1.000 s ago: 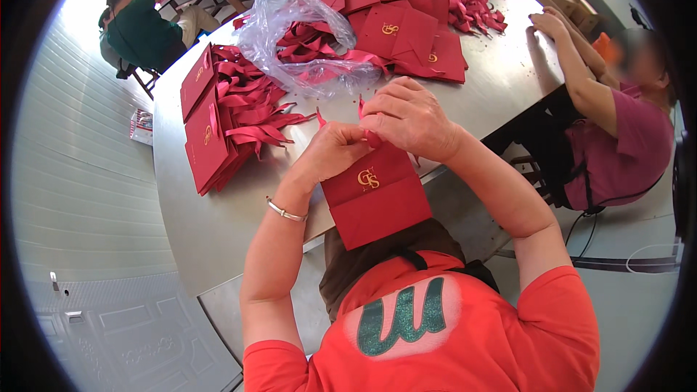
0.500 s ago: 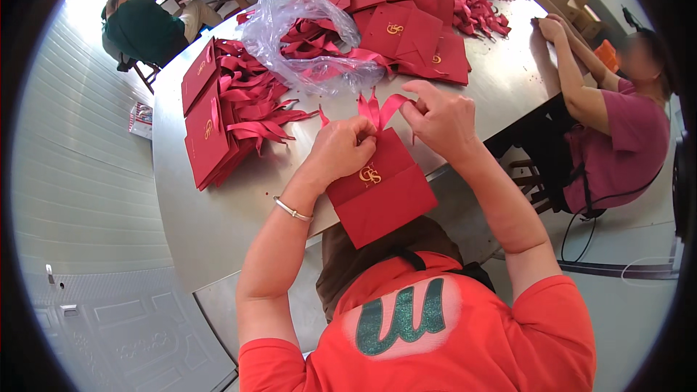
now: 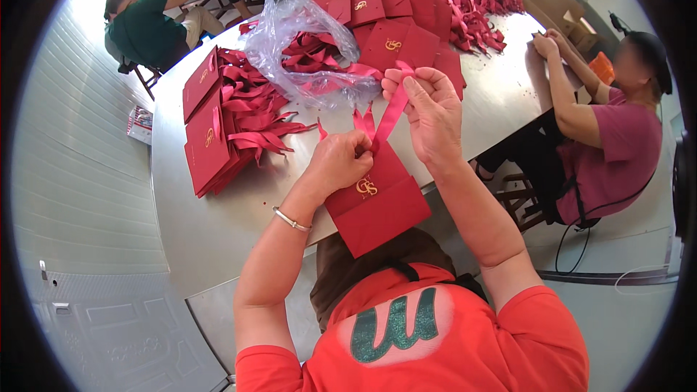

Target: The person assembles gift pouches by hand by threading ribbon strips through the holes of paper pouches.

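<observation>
A red paper gift bag [image 3: 381, 219] with gold lettering lies folded flat, its lower end jutting over the table's near edge toward me. My left hand [image 3: 340, 162] is closed on the bag's top edge, at the base of its ribbon. From there a pink ribbon [image 3: 392, 117] runs up taut to my right hand [image 3: 430, 112], which pinches it between thumb and fingers. More ribbon ends stick up beside my left fingers. What exactly the left fingertips hold is partly hidden by the hand.
On the metal table [image 3: 185, 247], a stack of red bags [image 3: 210, 141] with ribbons lies to the left. A clear plastic bag [image 3: 279, 36] of ribbons and more red bags [image 3: 399, 47] lie beyond. A co-worker [image 3: 617, 138] sits at right; another person [image 3: 145, 33] sits far left.
My right hand has moved up and a little left, drawing the ribbon into a longer, straighter stretch. My left hand stays at the bag's top, and the bag has shifted slightly toward me.
</observation>
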`<state>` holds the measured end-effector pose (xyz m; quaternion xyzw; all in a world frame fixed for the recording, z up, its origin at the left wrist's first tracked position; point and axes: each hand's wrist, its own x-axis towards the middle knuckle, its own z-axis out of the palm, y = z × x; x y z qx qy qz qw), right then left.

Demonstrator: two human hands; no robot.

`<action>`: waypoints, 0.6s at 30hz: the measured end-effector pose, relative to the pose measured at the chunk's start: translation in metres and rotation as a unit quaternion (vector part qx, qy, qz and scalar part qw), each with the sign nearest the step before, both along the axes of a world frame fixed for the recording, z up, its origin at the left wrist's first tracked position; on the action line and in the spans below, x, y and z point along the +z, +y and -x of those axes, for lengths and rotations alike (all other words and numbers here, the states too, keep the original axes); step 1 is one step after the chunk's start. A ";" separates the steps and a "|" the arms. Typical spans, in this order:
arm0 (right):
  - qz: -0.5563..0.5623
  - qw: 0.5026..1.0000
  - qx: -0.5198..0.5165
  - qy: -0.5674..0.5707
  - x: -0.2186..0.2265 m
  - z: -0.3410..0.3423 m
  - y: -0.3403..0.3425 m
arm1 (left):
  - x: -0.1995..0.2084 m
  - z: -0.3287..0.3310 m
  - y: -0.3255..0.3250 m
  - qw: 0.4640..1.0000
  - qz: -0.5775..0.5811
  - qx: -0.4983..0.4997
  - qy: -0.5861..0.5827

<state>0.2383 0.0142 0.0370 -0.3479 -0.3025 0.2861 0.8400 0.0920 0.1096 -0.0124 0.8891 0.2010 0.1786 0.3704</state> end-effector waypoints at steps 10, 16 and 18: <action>-0.042 0.996 0.057 -0.058 0.012 0.006 -0.003 | 0.006 0.001 -0.001 1.000 0.013 -0.004 -0.001; -0.045 0.995 0.055 -0.069 0.021 0.009 -0.006 | 0.005 -0.001 0.000 1.000 0.006 -0.005 0.005; -0.044 0.995 0.043 -0.074 0.021 0.010 -0.004 | 0.004 0.001 0.000 1.000 0.015 -0.003 0.008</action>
